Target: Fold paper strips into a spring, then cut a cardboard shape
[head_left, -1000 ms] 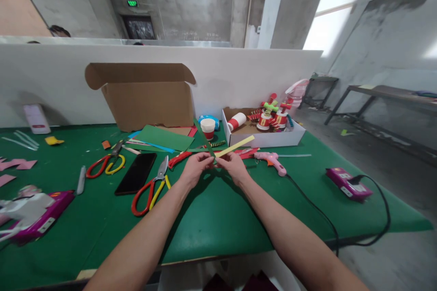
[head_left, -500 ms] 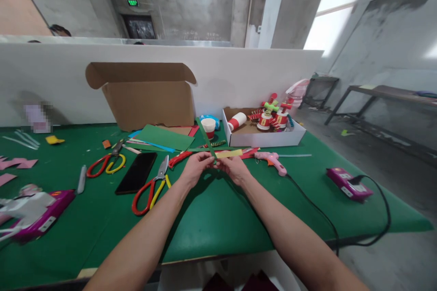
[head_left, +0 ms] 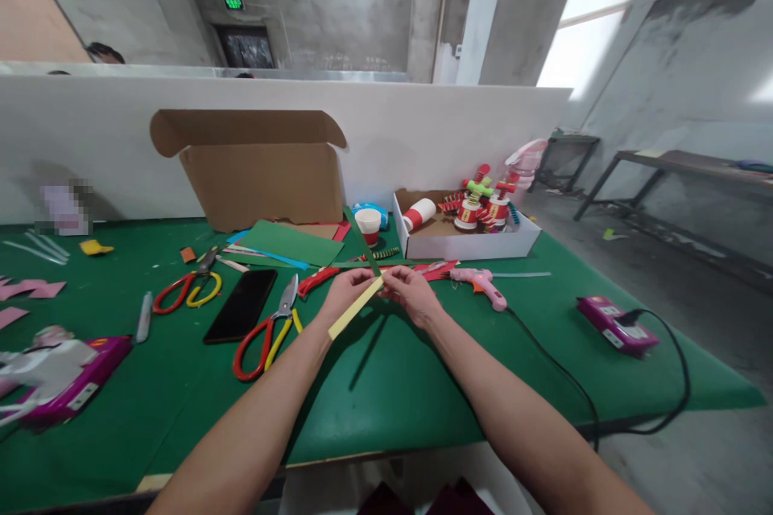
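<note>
Over the green table (head_left: 386, 386), my left hand (head_left: 345, 296) and my right hand (head_left: 414, 294) meet, both pinched on crossed paper strips. A yellow paper strip (head_left: 355, 308) slants down and left from the pinch, across my left wrist. A dark green paper strip (head_left: 364, 244) runs up and back from the same spot. Both hands' fingers are closed on the joint of the two strips.
Red-and-yellow scissors (head_left: 266, 334) and a black phone (head_left: 241, 306) lie left of my hands, another pair of scissors (head_left: 187, 290) farther left. A pink glue gun (head_left: 480, 286) with its cable lies right. Behind are a white box (head_left: 471, 245) of paper-cup figures, a paper cup (head_left: 368, 226), an open cardboard box (head_left: 259, 177).
The yellow strip, which pointed up and right a second ago, has been folded over and now points down and left. My hands stay in the same place.
</note>
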`<state>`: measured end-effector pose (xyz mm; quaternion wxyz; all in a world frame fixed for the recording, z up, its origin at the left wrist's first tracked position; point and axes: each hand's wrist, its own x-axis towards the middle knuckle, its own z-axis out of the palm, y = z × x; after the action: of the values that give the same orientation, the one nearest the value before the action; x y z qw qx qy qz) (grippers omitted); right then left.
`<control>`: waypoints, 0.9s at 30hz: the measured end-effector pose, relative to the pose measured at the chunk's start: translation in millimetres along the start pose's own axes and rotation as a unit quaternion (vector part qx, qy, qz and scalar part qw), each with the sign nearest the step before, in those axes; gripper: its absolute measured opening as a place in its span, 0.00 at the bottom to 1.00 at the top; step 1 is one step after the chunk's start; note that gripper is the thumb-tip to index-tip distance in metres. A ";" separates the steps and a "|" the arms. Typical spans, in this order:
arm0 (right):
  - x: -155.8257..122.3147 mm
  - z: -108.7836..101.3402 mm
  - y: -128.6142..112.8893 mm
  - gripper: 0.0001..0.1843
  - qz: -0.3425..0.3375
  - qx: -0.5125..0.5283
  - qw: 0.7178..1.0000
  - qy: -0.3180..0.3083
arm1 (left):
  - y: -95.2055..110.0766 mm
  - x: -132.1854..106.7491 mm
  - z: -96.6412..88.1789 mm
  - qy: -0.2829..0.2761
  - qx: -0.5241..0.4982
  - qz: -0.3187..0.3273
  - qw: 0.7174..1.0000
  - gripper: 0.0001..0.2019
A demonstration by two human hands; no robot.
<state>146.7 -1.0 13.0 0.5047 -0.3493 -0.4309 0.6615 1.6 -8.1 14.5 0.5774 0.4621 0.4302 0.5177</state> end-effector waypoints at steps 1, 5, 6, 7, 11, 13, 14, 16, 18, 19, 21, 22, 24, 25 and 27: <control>0.0 0.2 0.1 0.21 -0.005 -0.007 1.000 0.005 | -0.2 0.0 0.3 0.002 -0.009 -0.001 1.000 0.19; -0.2 1.4 0.7 0.20 -0.024 -0.037 0.999 0.027 | -1.7 -1.1 2.4 0.019 -0.047 -0.002 0.999 0.19; -0.1 1.7 0.8 0.20 -0.027 -0.041 0.998 0.031 | -2.2 -1.3 2.8 0.021 -0.051 -0.003 0.998 0.19; 0.1 1.9 0.8 0.19 -0.030 -0.044 0.998 0.034 | -2.6 -1.4 3.1 0.023 -0.054 -0.004 0.998 0.19; 1.1 1.7 0.8 0.18 -0.037 -0.058 0.997 0.038 | -3.1 -1.4 3.1 0.031 -0.051 -0.005 0.998 0.18; 1.6 1.1 1.0 0.17 -0.044 -0.069 0.996 0.041 | -2.7 -1.2 2.9 0.035 -0.040 -0.003 0.999 0.19; 1.8 0.8 1.2 0.16 -0.047 -0.076 0.995 0.042 | -2.4 -1.1 2.8 0.036 -0.034 -0.003 0.999 0.19; 2.1 0.2 1.6 0.16 -0.053 -0.087 0.994 0.043 | -1.8 -1.0 2.7 0.038 -0.022 -0.001 0.999 0.19; 2.4 -0.2 2.1 0.15 -0.056 -0.093 0.993 0.042 | -1.5 -0.8 2.7 0.038 -0.016 -0.002 0.999 0.19; 2.4 -0.3 2.2 0.15 -0.057 -0.095 0.993 0.043 | -1.4 -0.7 2.7 0.038 -0.014 -0.003 0.999 0.20; 2.6 -0.4 2.4 0.15 -0.059 -0.101 0.992 0.044 | -1.4 -0.5 2.6 0.038 -0.015 -0.004 0.999 0.20; 2.6 -0.5 2.4 0.15 -0.061 -0.105 0.992 0.044 | -1.5 -0.4 2.5 0.038 -0.016 -0.004 0.999 0.20; 2.6 -0.6 2.1 0.15 -0.067 -0.114 0.990 0.045 | -1.6 -0.2 2.1 0.037 -0.016 -0.003 0.999 0.21; 2.6 -0.6 2.0 0.14 -0.071 -0.118 0.989 0.046 | -1.6 -0.2 1.9 0.036 -0.014 -0.002 0.999 0.21; 2.6 -0.5 1.6 0.14 -0.075 -0.123 0.988 0.049 | -1.8 0.0 1.4 0.032 -0.011 -0.002 0.999 0.21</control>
<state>145.9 1.4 11.2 0.5264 -0.4078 -0.5084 0.5460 3.3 -8.3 13.0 0.5689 0.4381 0.4440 0.5359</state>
